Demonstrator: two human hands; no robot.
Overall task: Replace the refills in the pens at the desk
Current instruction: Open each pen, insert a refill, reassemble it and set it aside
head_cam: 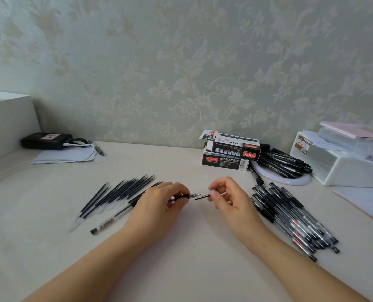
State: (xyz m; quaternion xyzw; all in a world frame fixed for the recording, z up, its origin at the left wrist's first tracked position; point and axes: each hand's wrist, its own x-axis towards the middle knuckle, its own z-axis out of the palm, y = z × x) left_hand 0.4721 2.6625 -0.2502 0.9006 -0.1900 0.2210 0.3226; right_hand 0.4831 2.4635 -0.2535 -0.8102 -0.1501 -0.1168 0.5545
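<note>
Holding a clear-barrelled gel pen with a black rubber grip, the left hand has its fingers curled round the barrel, the metal tip pointing toward the right hand. That right hand pinches a thin dark refill or tip piece between thumb and fingers, its near end just beside the pen's tip; whether the two touch is too fine to tell. Both hands hover over the pale cream desk top.

Taking the pen in hand as the landmark: to its left lies a fanned row of slim black refills, and just nearer than those a single clear pen with a black end cap. To the landmark's right sits a loose heap of clear black-capped gel pens, many deep. Beyond it and to the right stand two stacked black-and-white cardboard refill boxes, with a second pile of black pens on a round white base beside them, and a white plastic desk organiser farther right.

By my reading, the job is in its middle: one pen is mid-swap, and the large heap suggests many pens remain, though which piles are finished and which are waiting cannot be told from here. The row of refills may be either fresh or spent.
</note>
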